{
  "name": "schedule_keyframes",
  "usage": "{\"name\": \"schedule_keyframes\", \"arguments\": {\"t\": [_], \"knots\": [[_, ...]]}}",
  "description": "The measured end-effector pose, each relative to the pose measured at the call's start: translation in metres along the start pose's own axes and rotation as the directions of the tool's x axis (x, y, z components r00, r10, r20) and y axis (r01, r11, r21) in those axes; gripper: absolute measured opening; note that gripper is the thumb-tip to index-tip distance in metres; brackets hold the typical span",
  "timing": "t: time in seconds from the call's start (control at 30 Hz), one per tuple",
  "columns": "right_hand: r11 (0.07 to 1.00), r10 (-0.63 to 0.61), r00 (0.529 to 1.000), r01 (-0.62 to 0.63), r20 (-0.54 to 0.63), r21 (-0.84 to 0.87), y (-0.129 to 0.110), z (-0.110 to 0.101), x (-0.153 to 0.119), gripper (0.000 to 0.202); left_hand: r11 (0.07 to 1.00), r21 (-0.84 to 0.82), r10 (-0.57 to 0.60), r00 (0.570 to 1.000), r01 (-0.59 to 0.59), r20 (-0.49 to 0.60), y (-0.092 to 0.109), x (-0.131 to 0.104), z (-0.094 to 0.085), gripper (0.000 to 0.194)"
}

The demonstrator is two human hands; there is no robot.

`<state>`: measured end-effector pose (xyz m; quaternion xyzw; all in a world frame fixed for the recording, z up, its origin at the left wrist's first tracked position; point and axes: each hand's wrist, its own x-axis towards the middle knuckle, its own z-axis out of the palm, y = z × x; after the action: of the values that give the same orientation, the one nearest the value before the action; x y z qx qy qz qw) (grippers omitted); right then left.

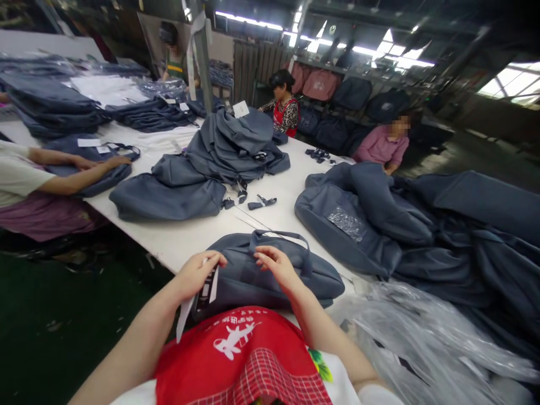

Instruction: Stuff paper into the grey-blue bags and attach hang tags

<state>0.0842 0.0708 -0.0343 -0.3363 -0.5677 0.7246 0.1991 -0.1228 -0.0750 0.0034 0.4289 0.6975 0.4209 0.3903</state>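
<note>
From here, my left hand [201, 274] pinches a tag [214, 284] beside the blue bag [248, 281]; my right hand [276, 267] is loosely curled above it, grip unclear. The bag, on the bench [181, 239], looks soft and floppy; I'd grasp its handle [307, 261].

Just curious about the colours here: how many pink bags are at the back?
2: one pink bag beside a dark bag, another pink bag just left, behind the worker in red. More may be hidden.
</note>
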Motion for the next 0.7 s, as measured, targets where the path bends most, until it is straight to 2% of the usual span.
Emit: {"name": "schedule_keyframes", "arguments": {"t": [0.03, 0.07, 0.1, 0.17, 0.2, 0.23, 0.27, 0.33, 0.4, 0.47, 0.53, 0.6, 0.7], "knots": [[0.991, -0.012, 0.996, -0.001, -0.092, -0.136, 0.007, -0.004, 0.009, 0.039, 0.995, -0.084, -0.067, 0.988, 0.055, -0.136, -0.012, -0.001, -0.016, 0.036], [0.973, -0.011, 0.988, -0.026, -0.156, -0.227, 0.013, -0.008, 0.019, 0.039, 0.98, -0.176, -0.137, 0.954, 0.092, -0.266, -0.023, -0.003, -0.031, 0.036], [0.962, 0.015, 0.982, -0.065, -0.189, -0.264, 0.016, -0.011, 0.028, 0.042, 0.96, -0.26, -0.201, 0.902, 0.104, -0.383, -0.033, -0.006, -0.047, 0.038], [0.967, 0.142, 0.976, -0.172, -0.164, -0.189, 0.017, -0.013, 0.044, 0.052, 0.929, -0.36, -0.282, 0.799, 0.088, -0.531, -0.048, -0.012, -0.071, 0.04], [0.968, 0.22, 0.967, -0.232, -0.128, -0.096, 0.015, -0.011, 0.05, 0.056, 0.922, -0.379, -0.299, 0.772, 0.081, -0.561, -0.052, -0.014, -0.08, 0.041], [0.957, 0.289, 0.953, -0.29, -0.086, 0.006, 0.012, -0.008, 0.054, 0.058, 0.92, -0.385, -0.303, 0.766, 0.079, -0.567, -0.054, -0.015, -0.085, 0.041], [0.936, 0.344, 0.938, -0.339, -0.045, 0.098, 0.01, -0.004, 0.057, 0.056, 0.919, -0.386, -0.299, 0.777, 0.079, -0.553, -0.055, -0.016, -0.086, 0.042], [0.892, 0.406, 0.914, -0.401, 0.02, 0.208, 0.005, 0.003, 0.06, 0.047, 0.912, -0.399, -0.288, 0.839, 0.094, -0.461, -0.052, -0.013, -0.081, 0.042], [0.878, 0.422, 0.905, -0.424, 0.059, 0.222, 0.003, 0.006, 0.06, 0.04, 0.902, -0.409, -0.279, 0.912, 0.141, -0.3, -0.048, -0.007, -0.068, 0.04], [0.888, 0.418, 0.906, -0.423, 0.066, 0.182, 0.003, 0.005, 0.058, 0.041, 0.893, -0.41, -0.258, 0.957, 0.184, -0.132, -0.045, 0.001, -0.052, 0.039], [0.916, 0.388, 0.921, -0.388, 0.024, 0.097, 0.003, 0.001, 0.056, 0.052, 0.891, -0.413, -0.22, 0.975, 0.189, -0.028, -0.043, 0.011, -0.037, 0.038], [0.93, 0.366, 0.93, -0.366, -0.008, -0.014, 0.003, -0.003, 0.057, 0.064, 0.889, -0.423, -0.184, 0.983, 0.177, 0.024, -0.04, 0.022, -0.024, 0.039], [0.915, 0.404, 0.912, -0.401, 0.072, -0.053, 0.003, -0.01, 0.062, 0.064, 0.886, -0.425, -0.17, 0.982, 0.186, 0.077, -0.037, 0.038, -0.011, 0.041]]}}
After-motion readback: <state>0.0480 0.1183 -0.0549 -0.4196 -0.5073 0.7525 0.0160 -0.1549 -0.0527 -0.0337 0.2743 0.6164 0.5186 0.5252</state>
